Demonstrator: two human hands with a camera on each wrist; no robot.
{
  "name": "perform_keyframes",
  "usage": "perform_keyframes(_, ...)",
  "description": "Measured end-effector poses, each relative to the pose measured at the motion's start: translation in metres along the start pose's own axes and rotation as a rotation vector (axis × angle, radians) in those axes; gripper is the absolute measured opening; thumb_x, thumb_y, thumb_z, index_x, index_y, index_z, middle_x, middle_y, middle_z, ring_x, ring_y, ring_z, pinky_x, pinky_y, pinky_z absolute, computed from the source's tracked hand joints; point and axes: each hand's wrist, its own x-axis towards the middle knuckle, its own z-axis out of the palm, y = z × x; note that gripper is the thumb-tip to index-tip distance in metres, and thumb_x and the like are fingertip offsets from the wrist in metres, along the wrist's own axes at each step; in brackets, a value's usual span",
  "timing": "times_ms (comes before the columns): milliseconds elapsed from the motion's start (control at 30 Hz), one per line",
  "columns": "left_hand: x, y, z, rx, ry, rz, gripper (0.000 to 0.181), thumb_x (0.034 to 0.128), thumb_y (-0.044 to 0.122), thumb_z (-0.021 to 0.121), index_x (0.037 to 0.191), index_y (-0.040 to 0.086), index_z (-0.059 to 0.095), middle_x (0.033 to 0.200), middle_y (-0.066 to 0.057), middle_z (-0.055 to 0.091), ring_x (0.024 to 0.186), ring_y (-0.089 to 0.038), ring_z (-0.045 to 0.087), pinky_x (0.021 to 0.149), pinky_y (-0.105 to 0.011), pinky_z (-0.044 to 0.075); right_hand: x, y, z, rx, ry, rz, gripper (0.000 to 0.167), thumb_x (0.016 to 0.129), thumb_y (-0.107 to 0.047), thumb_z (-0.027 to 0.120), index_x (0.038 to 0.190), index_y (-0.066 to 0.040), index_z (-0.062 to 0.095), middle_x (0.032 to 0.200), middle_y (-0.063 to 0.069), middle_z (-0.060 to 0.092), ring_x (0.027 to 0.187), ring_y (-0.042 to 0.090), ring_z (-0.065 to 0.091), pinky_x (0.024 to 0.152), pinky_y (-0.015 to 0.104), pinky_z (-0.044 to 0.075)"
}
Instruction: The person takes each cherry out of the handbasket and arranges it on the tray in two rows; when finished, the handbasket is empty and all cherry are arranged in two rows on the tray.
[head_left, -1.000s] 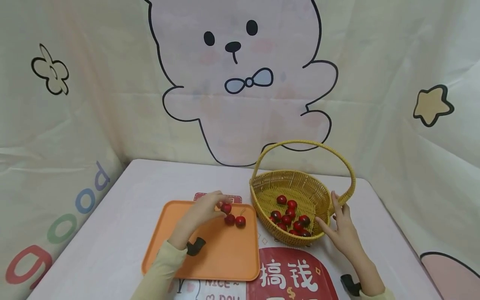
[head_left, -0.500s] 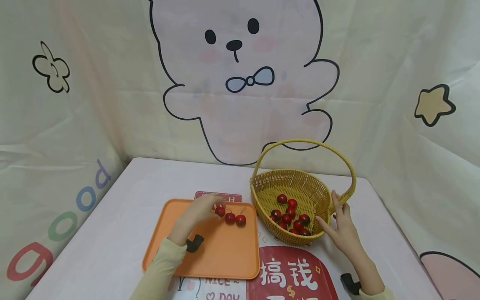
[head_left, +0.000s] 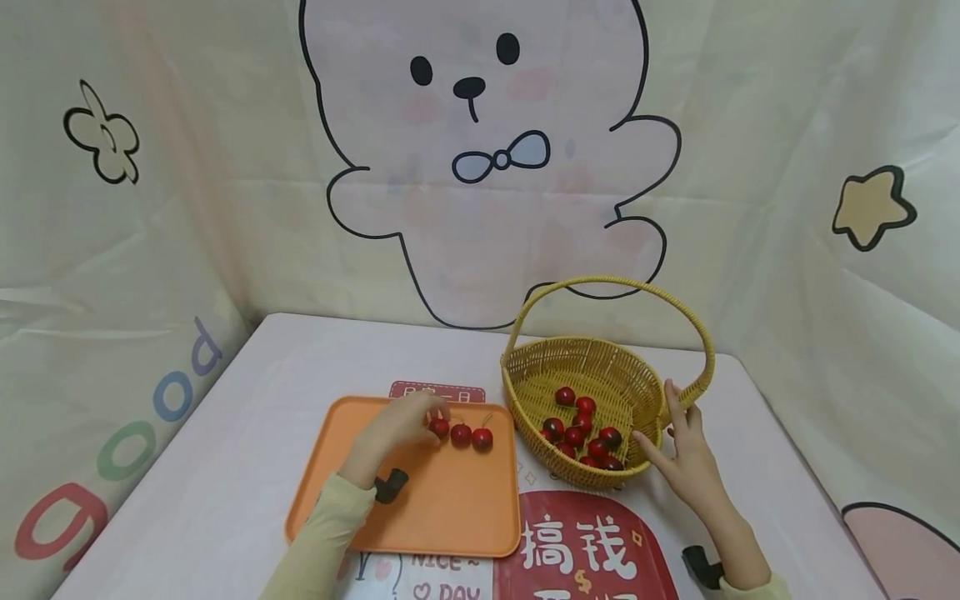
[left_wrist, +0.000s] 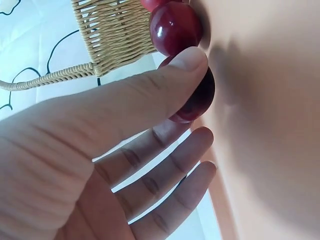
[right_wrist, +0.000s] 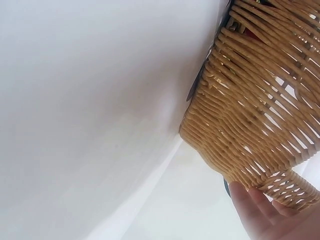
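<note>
In the head view, my left hand [head_left: 402, 426] is over the orange tray [head_left: 450, 533], at the left end of a row of three red cherries. Thumb and index finger pinch the leftmost cherry [head_left: 438, 428], seen dark red in the left wrist view [left_wrist: 199, 99]; the middle cherry [head_left: 461, 435] and right cherry [head_left: 482, 439] lie beside it. My right hand [head_left: 690, 467] rests spread against the right side of the yellow wicker basket [head_left: 585, 477], thumb at the rim and fingers beside the handle's base. In the right wrist view, fingertips [right_wrist: 245, 192] touch the basket's weave [right_wrist: 225, 130].
Several cherries [head_left: 574, 437] lie inside the basket, whose tall handle [head_left: 615, 283] arches over it. Tray and basket stand side by side on a white table [head_left: 225, 467] with a red printed patch [head_left: 585, 533] in front. Printed cloth [head_left: 262, 250] hangs around the table.
My left hand has moved slightly left and lower, and its cherry now sits at the row's left end instead of above it. The right hand keeps its place at the basket.
</note>
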Motion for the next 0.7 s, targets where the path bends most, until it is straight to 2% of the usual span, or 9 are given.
perform_keyframes(233, -0.0026, 0.0021, 0.0002, 0.013, 0.005, 0.033, 0.026, 0.0708, 0.007, 0.079, 0.094, 0.008, 0.066, 0.084, -0.005, 0.061, 0.078, -0.02, 0.055, 0.07, -0.032, 0.048, 0.0003, 0.0013, 0.0006, 0.004, 0.005, -0.011, 0.096, 0.079, -0.012, 0.073, 0.15, -0.02, 0.009, 0.135, 0.032, 0.025, 0.103, 0.047, 0.05, 0.078, 0.059, 0.048)
perform_keyframes(700, -0.0026, 0.0021, 0.0011, -0.003, 0.01, 0.02, 0.028, 0.0707, 0.007, 0.079, 0.095, 0.007, 0.066, 0.083, -0.005, 0.059, 0.076, -0.019, 0.052, 0.069, -0.033, 0.046, 0.0008, 0.0021, 0.0016, 0.006, 0.012, -0.02, 0.097, 0.078, -0.01, 0.073, 0.15, -0.019, 0.009, 0.134, 0.032, 0.026, 0.104, 0.046, 0.05, 0.077, 0.059, 0.048)
